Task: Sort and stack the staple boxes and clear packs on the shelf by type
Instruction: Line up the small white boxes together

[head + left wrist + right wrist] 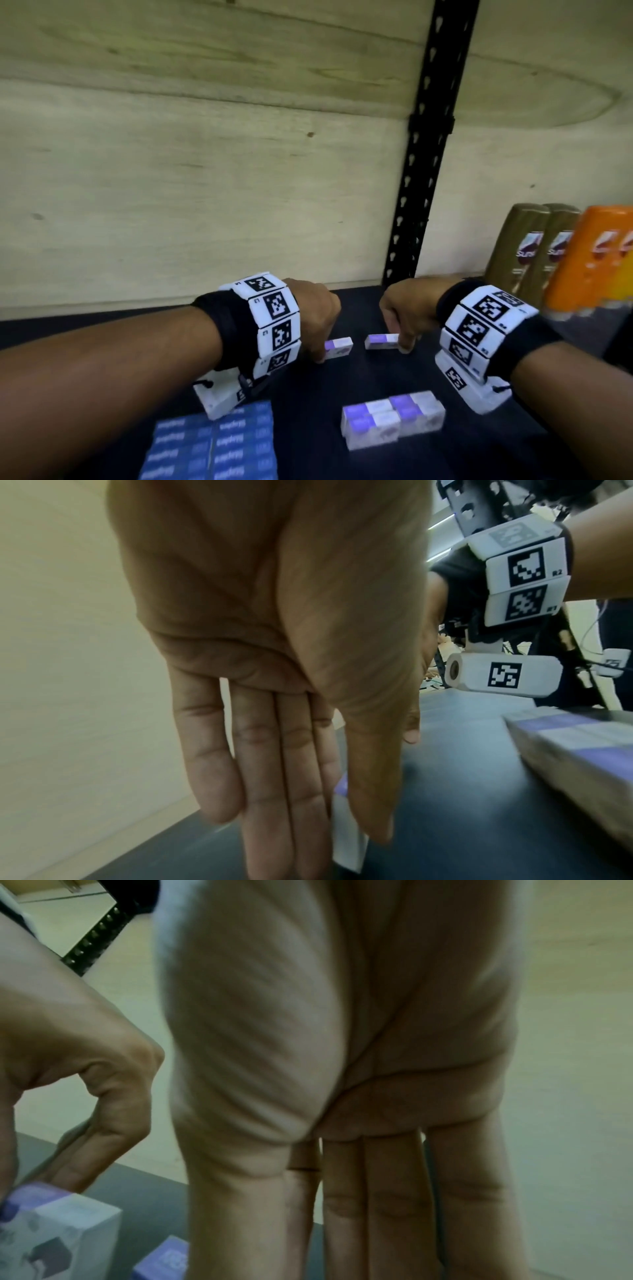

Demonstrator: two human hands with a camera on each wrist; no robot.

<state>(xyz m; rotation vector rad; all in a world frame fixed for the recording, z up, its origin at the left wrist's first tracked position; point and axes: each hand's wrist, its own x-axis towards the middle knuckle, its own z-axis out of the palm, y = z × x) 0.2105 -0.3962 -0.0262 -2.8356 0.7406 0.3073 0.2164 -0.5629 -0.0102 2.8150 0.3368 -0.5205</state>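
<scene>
My left hand [317, 317] reached down over the dark shelf [359, 373] toward the far side, its fingers [267, 791] held straight and close together with the thumb alongside, and between thumb and fingers I held a small white-and-purple staple box [337, 347] by its left end; the left wrist view showed that box [347, 829] standing just behind my fingertips on the shelf surface. My right hand [406, 310] came down a little to the right of it, fingers [394, 1204] likewise straight and pointing down, and it pinched the right end of a second white-and-purple staple box [382, 341] that lay flat on the shelf; how firmly that one was gripped I could not tell. The two boxes sat near each other with a gap between them, both close to the pale wooden back panel [205, 188]. Nearer to me, a block of white-and-purple staple boxes [394, 418] stood packed together in a tidy group, and to the near left lay a flat spread of blue packs [212, 445] in rows, partly under my left wrist. At the far right of the shelf stood two brown bottles [534, 253] side by side and an orange bottle [596, 260] just beside them, well apart from the boxes. A black perforated upright [424, 164] ran up the back panel behind my right hand.
</scene>
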